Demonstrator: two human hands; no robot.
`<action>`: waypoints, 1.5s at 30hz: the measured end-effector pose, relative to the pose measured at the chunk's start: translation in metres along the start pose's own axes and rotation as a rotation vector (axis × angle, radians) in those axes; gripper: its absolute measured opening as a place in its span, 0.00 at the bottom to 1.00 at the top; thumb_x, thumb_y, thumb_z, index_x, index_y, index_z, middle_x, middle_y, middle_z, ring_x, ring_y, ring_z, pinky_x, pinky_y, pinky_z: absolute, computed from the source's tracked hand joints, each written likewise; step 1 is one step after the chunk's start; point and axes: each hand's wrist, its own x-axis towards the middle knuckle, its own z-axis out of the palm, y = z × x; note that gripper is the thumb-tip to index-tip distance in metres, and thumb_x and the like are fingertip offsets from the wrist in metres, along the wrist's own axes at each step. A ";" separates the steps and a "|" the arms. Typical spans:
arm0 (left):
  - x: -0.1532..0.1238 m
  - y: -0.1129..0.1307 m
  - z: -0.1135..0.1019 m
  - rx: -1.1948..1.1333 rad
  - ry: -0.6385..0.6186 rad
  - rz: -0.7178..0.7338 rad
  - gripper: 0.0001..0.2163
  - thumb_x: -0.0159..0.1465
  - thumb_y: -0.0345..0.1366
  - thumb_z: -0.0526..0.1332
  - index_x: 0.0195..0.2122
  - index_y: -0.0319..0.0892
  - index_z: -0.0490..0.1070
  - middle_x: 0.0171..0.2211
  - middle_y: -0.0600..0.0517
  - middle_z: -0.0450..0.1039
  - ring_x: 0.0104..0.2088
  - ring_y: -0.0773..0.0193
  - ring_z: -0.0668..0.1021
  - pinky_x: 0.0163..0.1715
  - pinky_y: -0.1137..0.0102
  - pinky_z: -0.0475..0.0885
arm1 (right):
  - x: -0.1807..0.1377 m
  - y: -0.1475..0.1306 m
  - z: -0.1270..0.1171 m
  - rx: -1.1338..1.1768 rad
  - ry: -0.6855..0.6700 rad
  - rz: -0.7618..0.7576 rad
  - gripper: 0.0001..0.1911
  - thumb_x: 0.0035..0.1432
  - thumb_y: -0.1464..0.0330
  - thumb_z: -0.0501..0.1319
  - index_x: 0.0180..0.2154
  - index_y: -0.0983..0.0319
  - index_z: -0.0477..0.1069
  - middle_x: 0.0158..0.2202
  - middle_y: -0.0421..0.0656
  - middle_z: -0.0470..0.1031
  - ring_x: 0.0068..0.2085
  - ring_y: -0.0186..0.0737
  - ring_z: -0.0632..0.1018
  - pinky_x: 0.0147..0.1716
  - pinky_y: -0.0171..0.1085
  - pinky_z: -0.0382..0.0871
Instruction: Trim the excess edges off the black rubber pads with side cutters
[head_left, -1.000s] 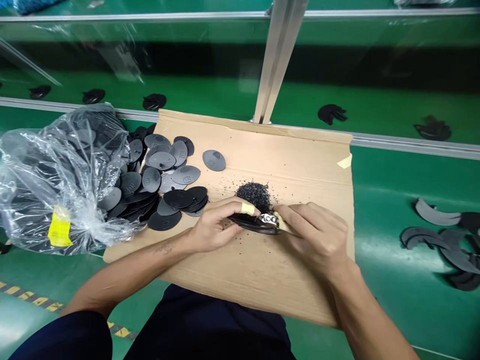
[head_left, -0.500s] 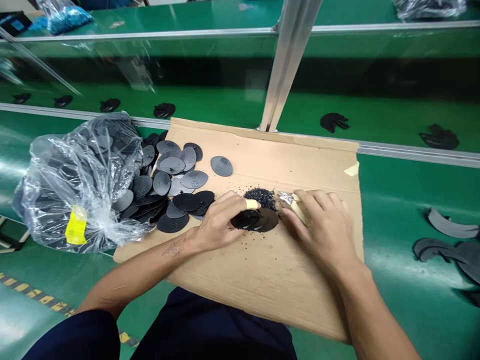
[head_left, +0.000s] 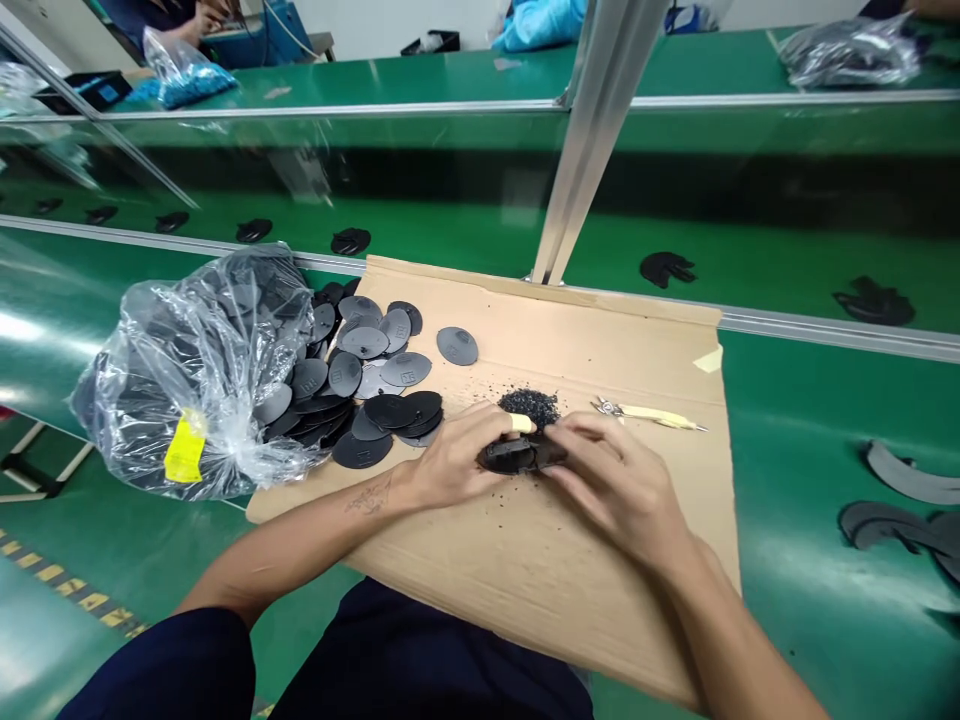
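Between my two hands are black oval plastic pieces (head_left: 511,455), stacked or overlapping. My left hand (head_left: 461,452) grips them from the left, with yellow tape around one finger. The fingers of my right hand (head_left: 619,475) close on their right end. Just beyond lies a heap of small black plastic bits (head_left: 529,405) on the cardboard sheet (head_left: 525,560). A pair of nippers (head_left: 649,413) with pale yellow handles rests on the cardboard, above and right of my right hand. To the left is a pile of similar black oval pieces (head_left: 390,412).
A clear plastic bag (head_left: 195,370) of black pieces, with a yellow label, stands at the left. A metal post (head_left: 592,150) rises behind the cardboard. Black parts sit along the green belt (head_left: 450,210); curved black parts (head_left: 900,525) lie at right. A person's hands (head_left: 210,15) show at far left.
My right hand has let go of the nippers, which now lie on the cardboard, and has moved left onto the black oval pieces. The view has tilted up slightly.
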 end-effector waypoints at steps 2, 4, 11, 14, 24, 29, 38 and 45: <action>0.001 0.001 0.001 -0.025 0.010 0.021 0.07 0.68 0.32 0.61 0.47 0.40 0.72 0.30 0.52 0.71 0.31 0.66 0.73 0.33 0.71 0.70 | -0.001 -0.005 0.004 0.017 0.024 -0.041 0.10 0.67 0.75 0.60 0.48 0.62 0.73 0.45 0.49 0.77 0.39 0.39 0.79 0.35 0.37 0.76; 0.001 0.001 0.001 -0.063 0.020 0.027 0.08 0.69 0.37 0.63 0.47 0.39 0.72 0.30 0.52 0.71 0.31 0.66 0.73 0.32 0.71 0.69 | -0.002 -0.007 0.005 -0.011 0.057 -0.055 0.09 0.66 0.77 0.59 0.45 0.62 0.74 0.41 0.48 0.78 0.37 0.38 0.80 0.33 0.36 0.75; 0.010 0.006 -0.013 -0.141 0.050 -0.023 0.24 0.72 0.55 0.52 0.44 0.38 0.74 0.31 0.48 0.73 0.32 0.62 0.75 0.33 0.67 0.72 | -0.001 -0.004 -0.002 -0.187 0.179 -0.096 0.12 0.66 0.79 0.56 0.42 0.62 0.77 0.37 0.48 0.80 0.36 0.38 0.80 0.32 0.36 0.75; 0.019 0.010 -0.022 -0.068 -0.095 -0.073 0.09 0.71 0.41 0.60 0.45 0.43 0.74 0.30 0.51 0.73 0.30 0.64 0.76 0.31 0.69 0.74 | 0.000 -0.004 -0.003 -0.259 0.230 -0.137 0.14 0.65 0.80 0.57 0.41 0.60 0.78 0.36 0.47 0.80 0.36 0.39 0.81 0.35 0.36 0.76; 0.089 -0.037 -0.072 0.369 -0.388 -0.011 0.05 0.68 0.33 0.60 0.37 0.43 0.75 0.34 0.50 0.77 0.35 0.63 0.79 0.38 0.70 0.75 | -0.002 -0.006 -0.002 -0.258 0.366 -0.079 0.09 0.68 0.75 0.58 0.44 0.62 0.77 0.37 0.47 0.80 0.36 0.39 0.81 0.36 0.36 0.75; 0.158 -0.109 -0.081 0.561 -0.264 -0.141 0.06 0.64 0.30 0.60 0.35 0.39 0.76 0.35 0.47 0.78 0.37 0.59 0.79 0.41 0.68 0.73 | -0.010 -0.003 0.000 -0.212 0.310 0.013 0.09 0.69 0.75 0.57 0.42 0.62 0.77 0.37 0.45 0.79 0.37 0.37 0.80 0.35 0.34 0.73; 0.203 -0.191 -0.074 0.729 -0.187 -0.408 0.09 0.63 0.32 0.59 0.40 0.36 0.78 0.41 0.45 0.80 0.37 0.59 0.78 0.44 0.68 0.72 | -0.019 -0.003 0.007 -0.225 0.259 0.089 0.11 0.66 0.80 0.55 0.40 0.64 0.74 0.37 0.44 0.77 0.35 0.36 0.76 0.33 0.34 0.68; 0.184 -0.222 -0.068 0.794 -0.359 -0.521 0.08 0.62 0.31 0.61 0.40 0.39 0.79 0.43 0.46 0.82 0.41 0.56 0.81 0.46 0.66 0.73 | -0.020 -0.001 0.008 -0.196 0.244 0.109 0.12 0.67 0.80 0.54 0.43 0.65 0.75 0.39 0.46 0.78 0.37 0.37 0.77 0.34 0.36 0.70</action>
